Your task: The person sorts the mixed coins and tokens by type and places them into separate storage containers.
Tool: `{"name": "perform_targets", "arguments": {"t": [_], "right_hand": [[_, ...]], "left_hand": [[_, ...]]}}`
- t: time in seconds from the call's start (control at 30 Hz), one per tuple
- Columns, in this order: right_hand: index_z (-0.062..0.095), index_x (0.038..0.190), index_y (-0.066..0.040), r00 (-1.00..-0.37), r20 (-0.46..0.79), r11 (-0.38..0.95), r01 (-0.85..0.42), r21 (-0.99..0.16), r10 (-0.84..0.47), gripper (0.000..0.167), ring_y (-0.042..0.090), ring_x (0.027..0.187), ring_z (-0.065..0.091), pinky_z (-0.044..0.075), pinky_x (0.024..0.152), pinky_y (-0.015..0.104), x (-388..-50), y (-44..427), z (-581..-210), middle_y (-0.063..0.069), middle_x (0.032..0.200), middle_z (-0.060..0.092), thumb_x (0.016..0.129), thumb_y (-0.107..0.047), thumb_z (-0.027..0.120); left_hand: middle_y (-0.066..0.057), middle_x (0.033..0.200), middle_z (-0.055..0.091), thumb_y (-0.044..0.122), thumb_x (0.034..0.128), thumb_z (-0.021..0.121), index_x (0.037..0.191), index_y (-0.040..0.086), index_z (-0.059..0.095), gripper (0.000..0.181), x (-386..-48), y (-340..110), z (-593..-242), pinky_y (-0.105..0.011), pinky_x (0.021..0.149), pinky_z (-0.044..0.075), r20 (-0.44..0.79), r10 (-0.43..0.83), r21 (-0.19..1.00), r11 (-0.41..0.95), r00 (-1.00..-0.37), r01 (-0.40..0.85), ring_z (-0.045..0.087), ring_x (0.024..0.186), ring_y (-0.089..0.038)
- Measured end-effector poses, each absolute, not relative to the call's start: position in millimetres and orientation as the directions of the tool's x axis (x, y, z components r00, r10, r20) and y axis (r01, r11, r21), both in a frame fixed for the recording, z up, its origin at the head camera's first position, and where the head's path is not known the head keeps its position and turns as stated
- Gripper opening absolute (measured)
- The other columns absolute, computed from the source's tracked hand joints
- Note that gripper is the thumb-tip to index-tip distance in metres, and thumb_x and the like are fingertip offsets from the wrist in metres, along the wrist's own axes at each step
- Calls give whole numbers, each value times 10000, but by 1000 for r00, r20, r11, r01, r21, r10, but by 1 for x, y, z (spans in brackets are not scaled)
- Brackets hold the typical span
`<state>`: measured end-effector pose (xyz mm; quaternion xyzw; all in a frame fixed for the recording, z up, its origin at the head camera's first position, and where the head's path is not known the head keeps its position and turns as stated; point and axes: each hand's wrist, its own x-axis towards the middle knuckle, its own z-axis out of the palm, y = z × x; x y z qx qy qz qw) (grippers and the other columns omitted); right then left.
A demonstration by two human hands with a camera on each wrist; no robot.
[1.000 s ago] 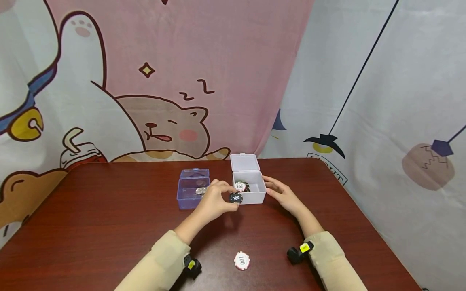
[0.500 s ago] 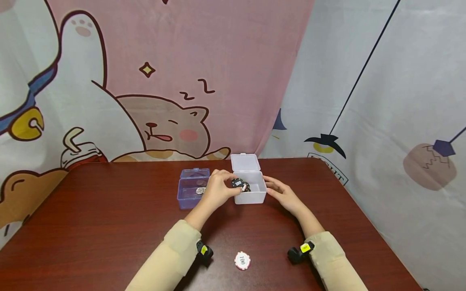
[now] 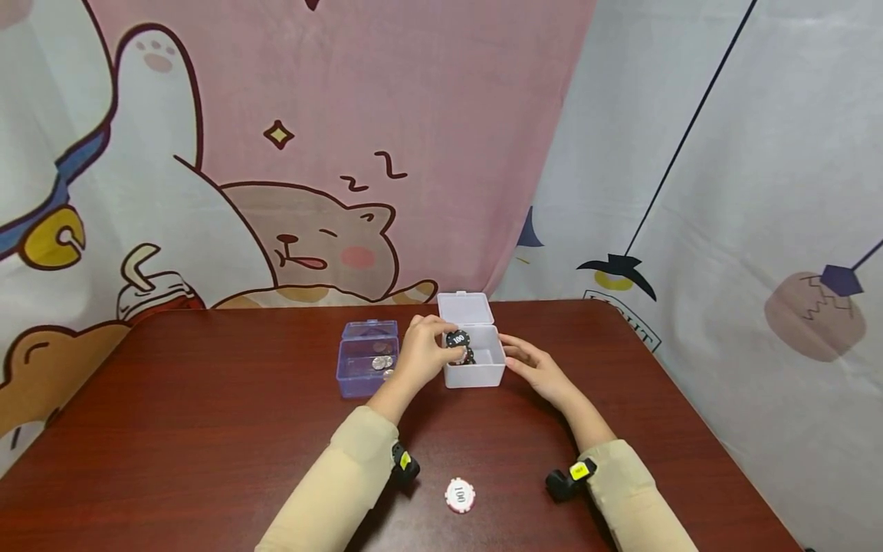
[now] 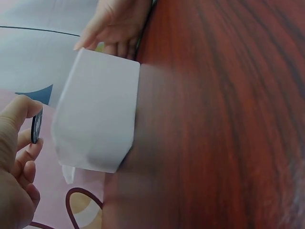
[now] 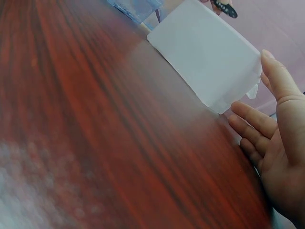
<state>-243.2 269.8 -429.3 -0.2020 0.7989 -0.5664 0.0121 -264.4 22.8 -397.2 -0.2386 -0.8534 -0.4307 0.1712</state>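
In the head view, my left hand (image 3: pixel 422 354) pinches a black poker chip (image 3: pixel 458 337) marked 100 between thumb and fingers. It holds the chip over the left part of a small white plastic box (image 3: pixel 476 376), whose lid (image 3: pixel 465 308) stands open at the back. Inside that box lie more poker chips (image 3: pixel 469 357), partly covered by the hand. The left wrist view shows the held chip (image 4: pixel 36 126) edge-on. Against the box's right side rests my right hand (image 3: pixel 542 376), its fingers fairly straight and the thumb near the rim in the right wrist view.
Left of the white box stands a blue translucent box (image 3: pixel 355 386) with its lid up and several coins (image 3: pixel 379 362) inside. A white poker chip (image 3: pixel 459 495) marked 100 lies on the brown table (image 3: pixel 207 429) toward the front. A patterned cloth (image 3: pixel 483 153) hangs behind.
My left hand has carried the black poker chip up and slightly right, from before the white box's front to over its opening. My right hand has stayed at the box's side.
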Motion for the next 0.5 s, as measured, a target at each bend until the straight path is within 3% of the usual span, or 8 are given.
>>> {"name": "perform_targets", "arguments": {"t": [0.5], "right_hand": [[398, 1416, 48, -909, 221, 263, -323, -909, -354, 473, 433, 1200, 481, 378, 968, 499, -242, 269, -428, 315, 1281, 514, 961, 3, 523]], "left_hand": [[5, 1025, 672, 248, 694, 832, 1082, 84, 741, 432, -273, 27, -414, -382, 787, 369, 463, 259, 578, 637, -848, 510, 506, 921, -193]]}}
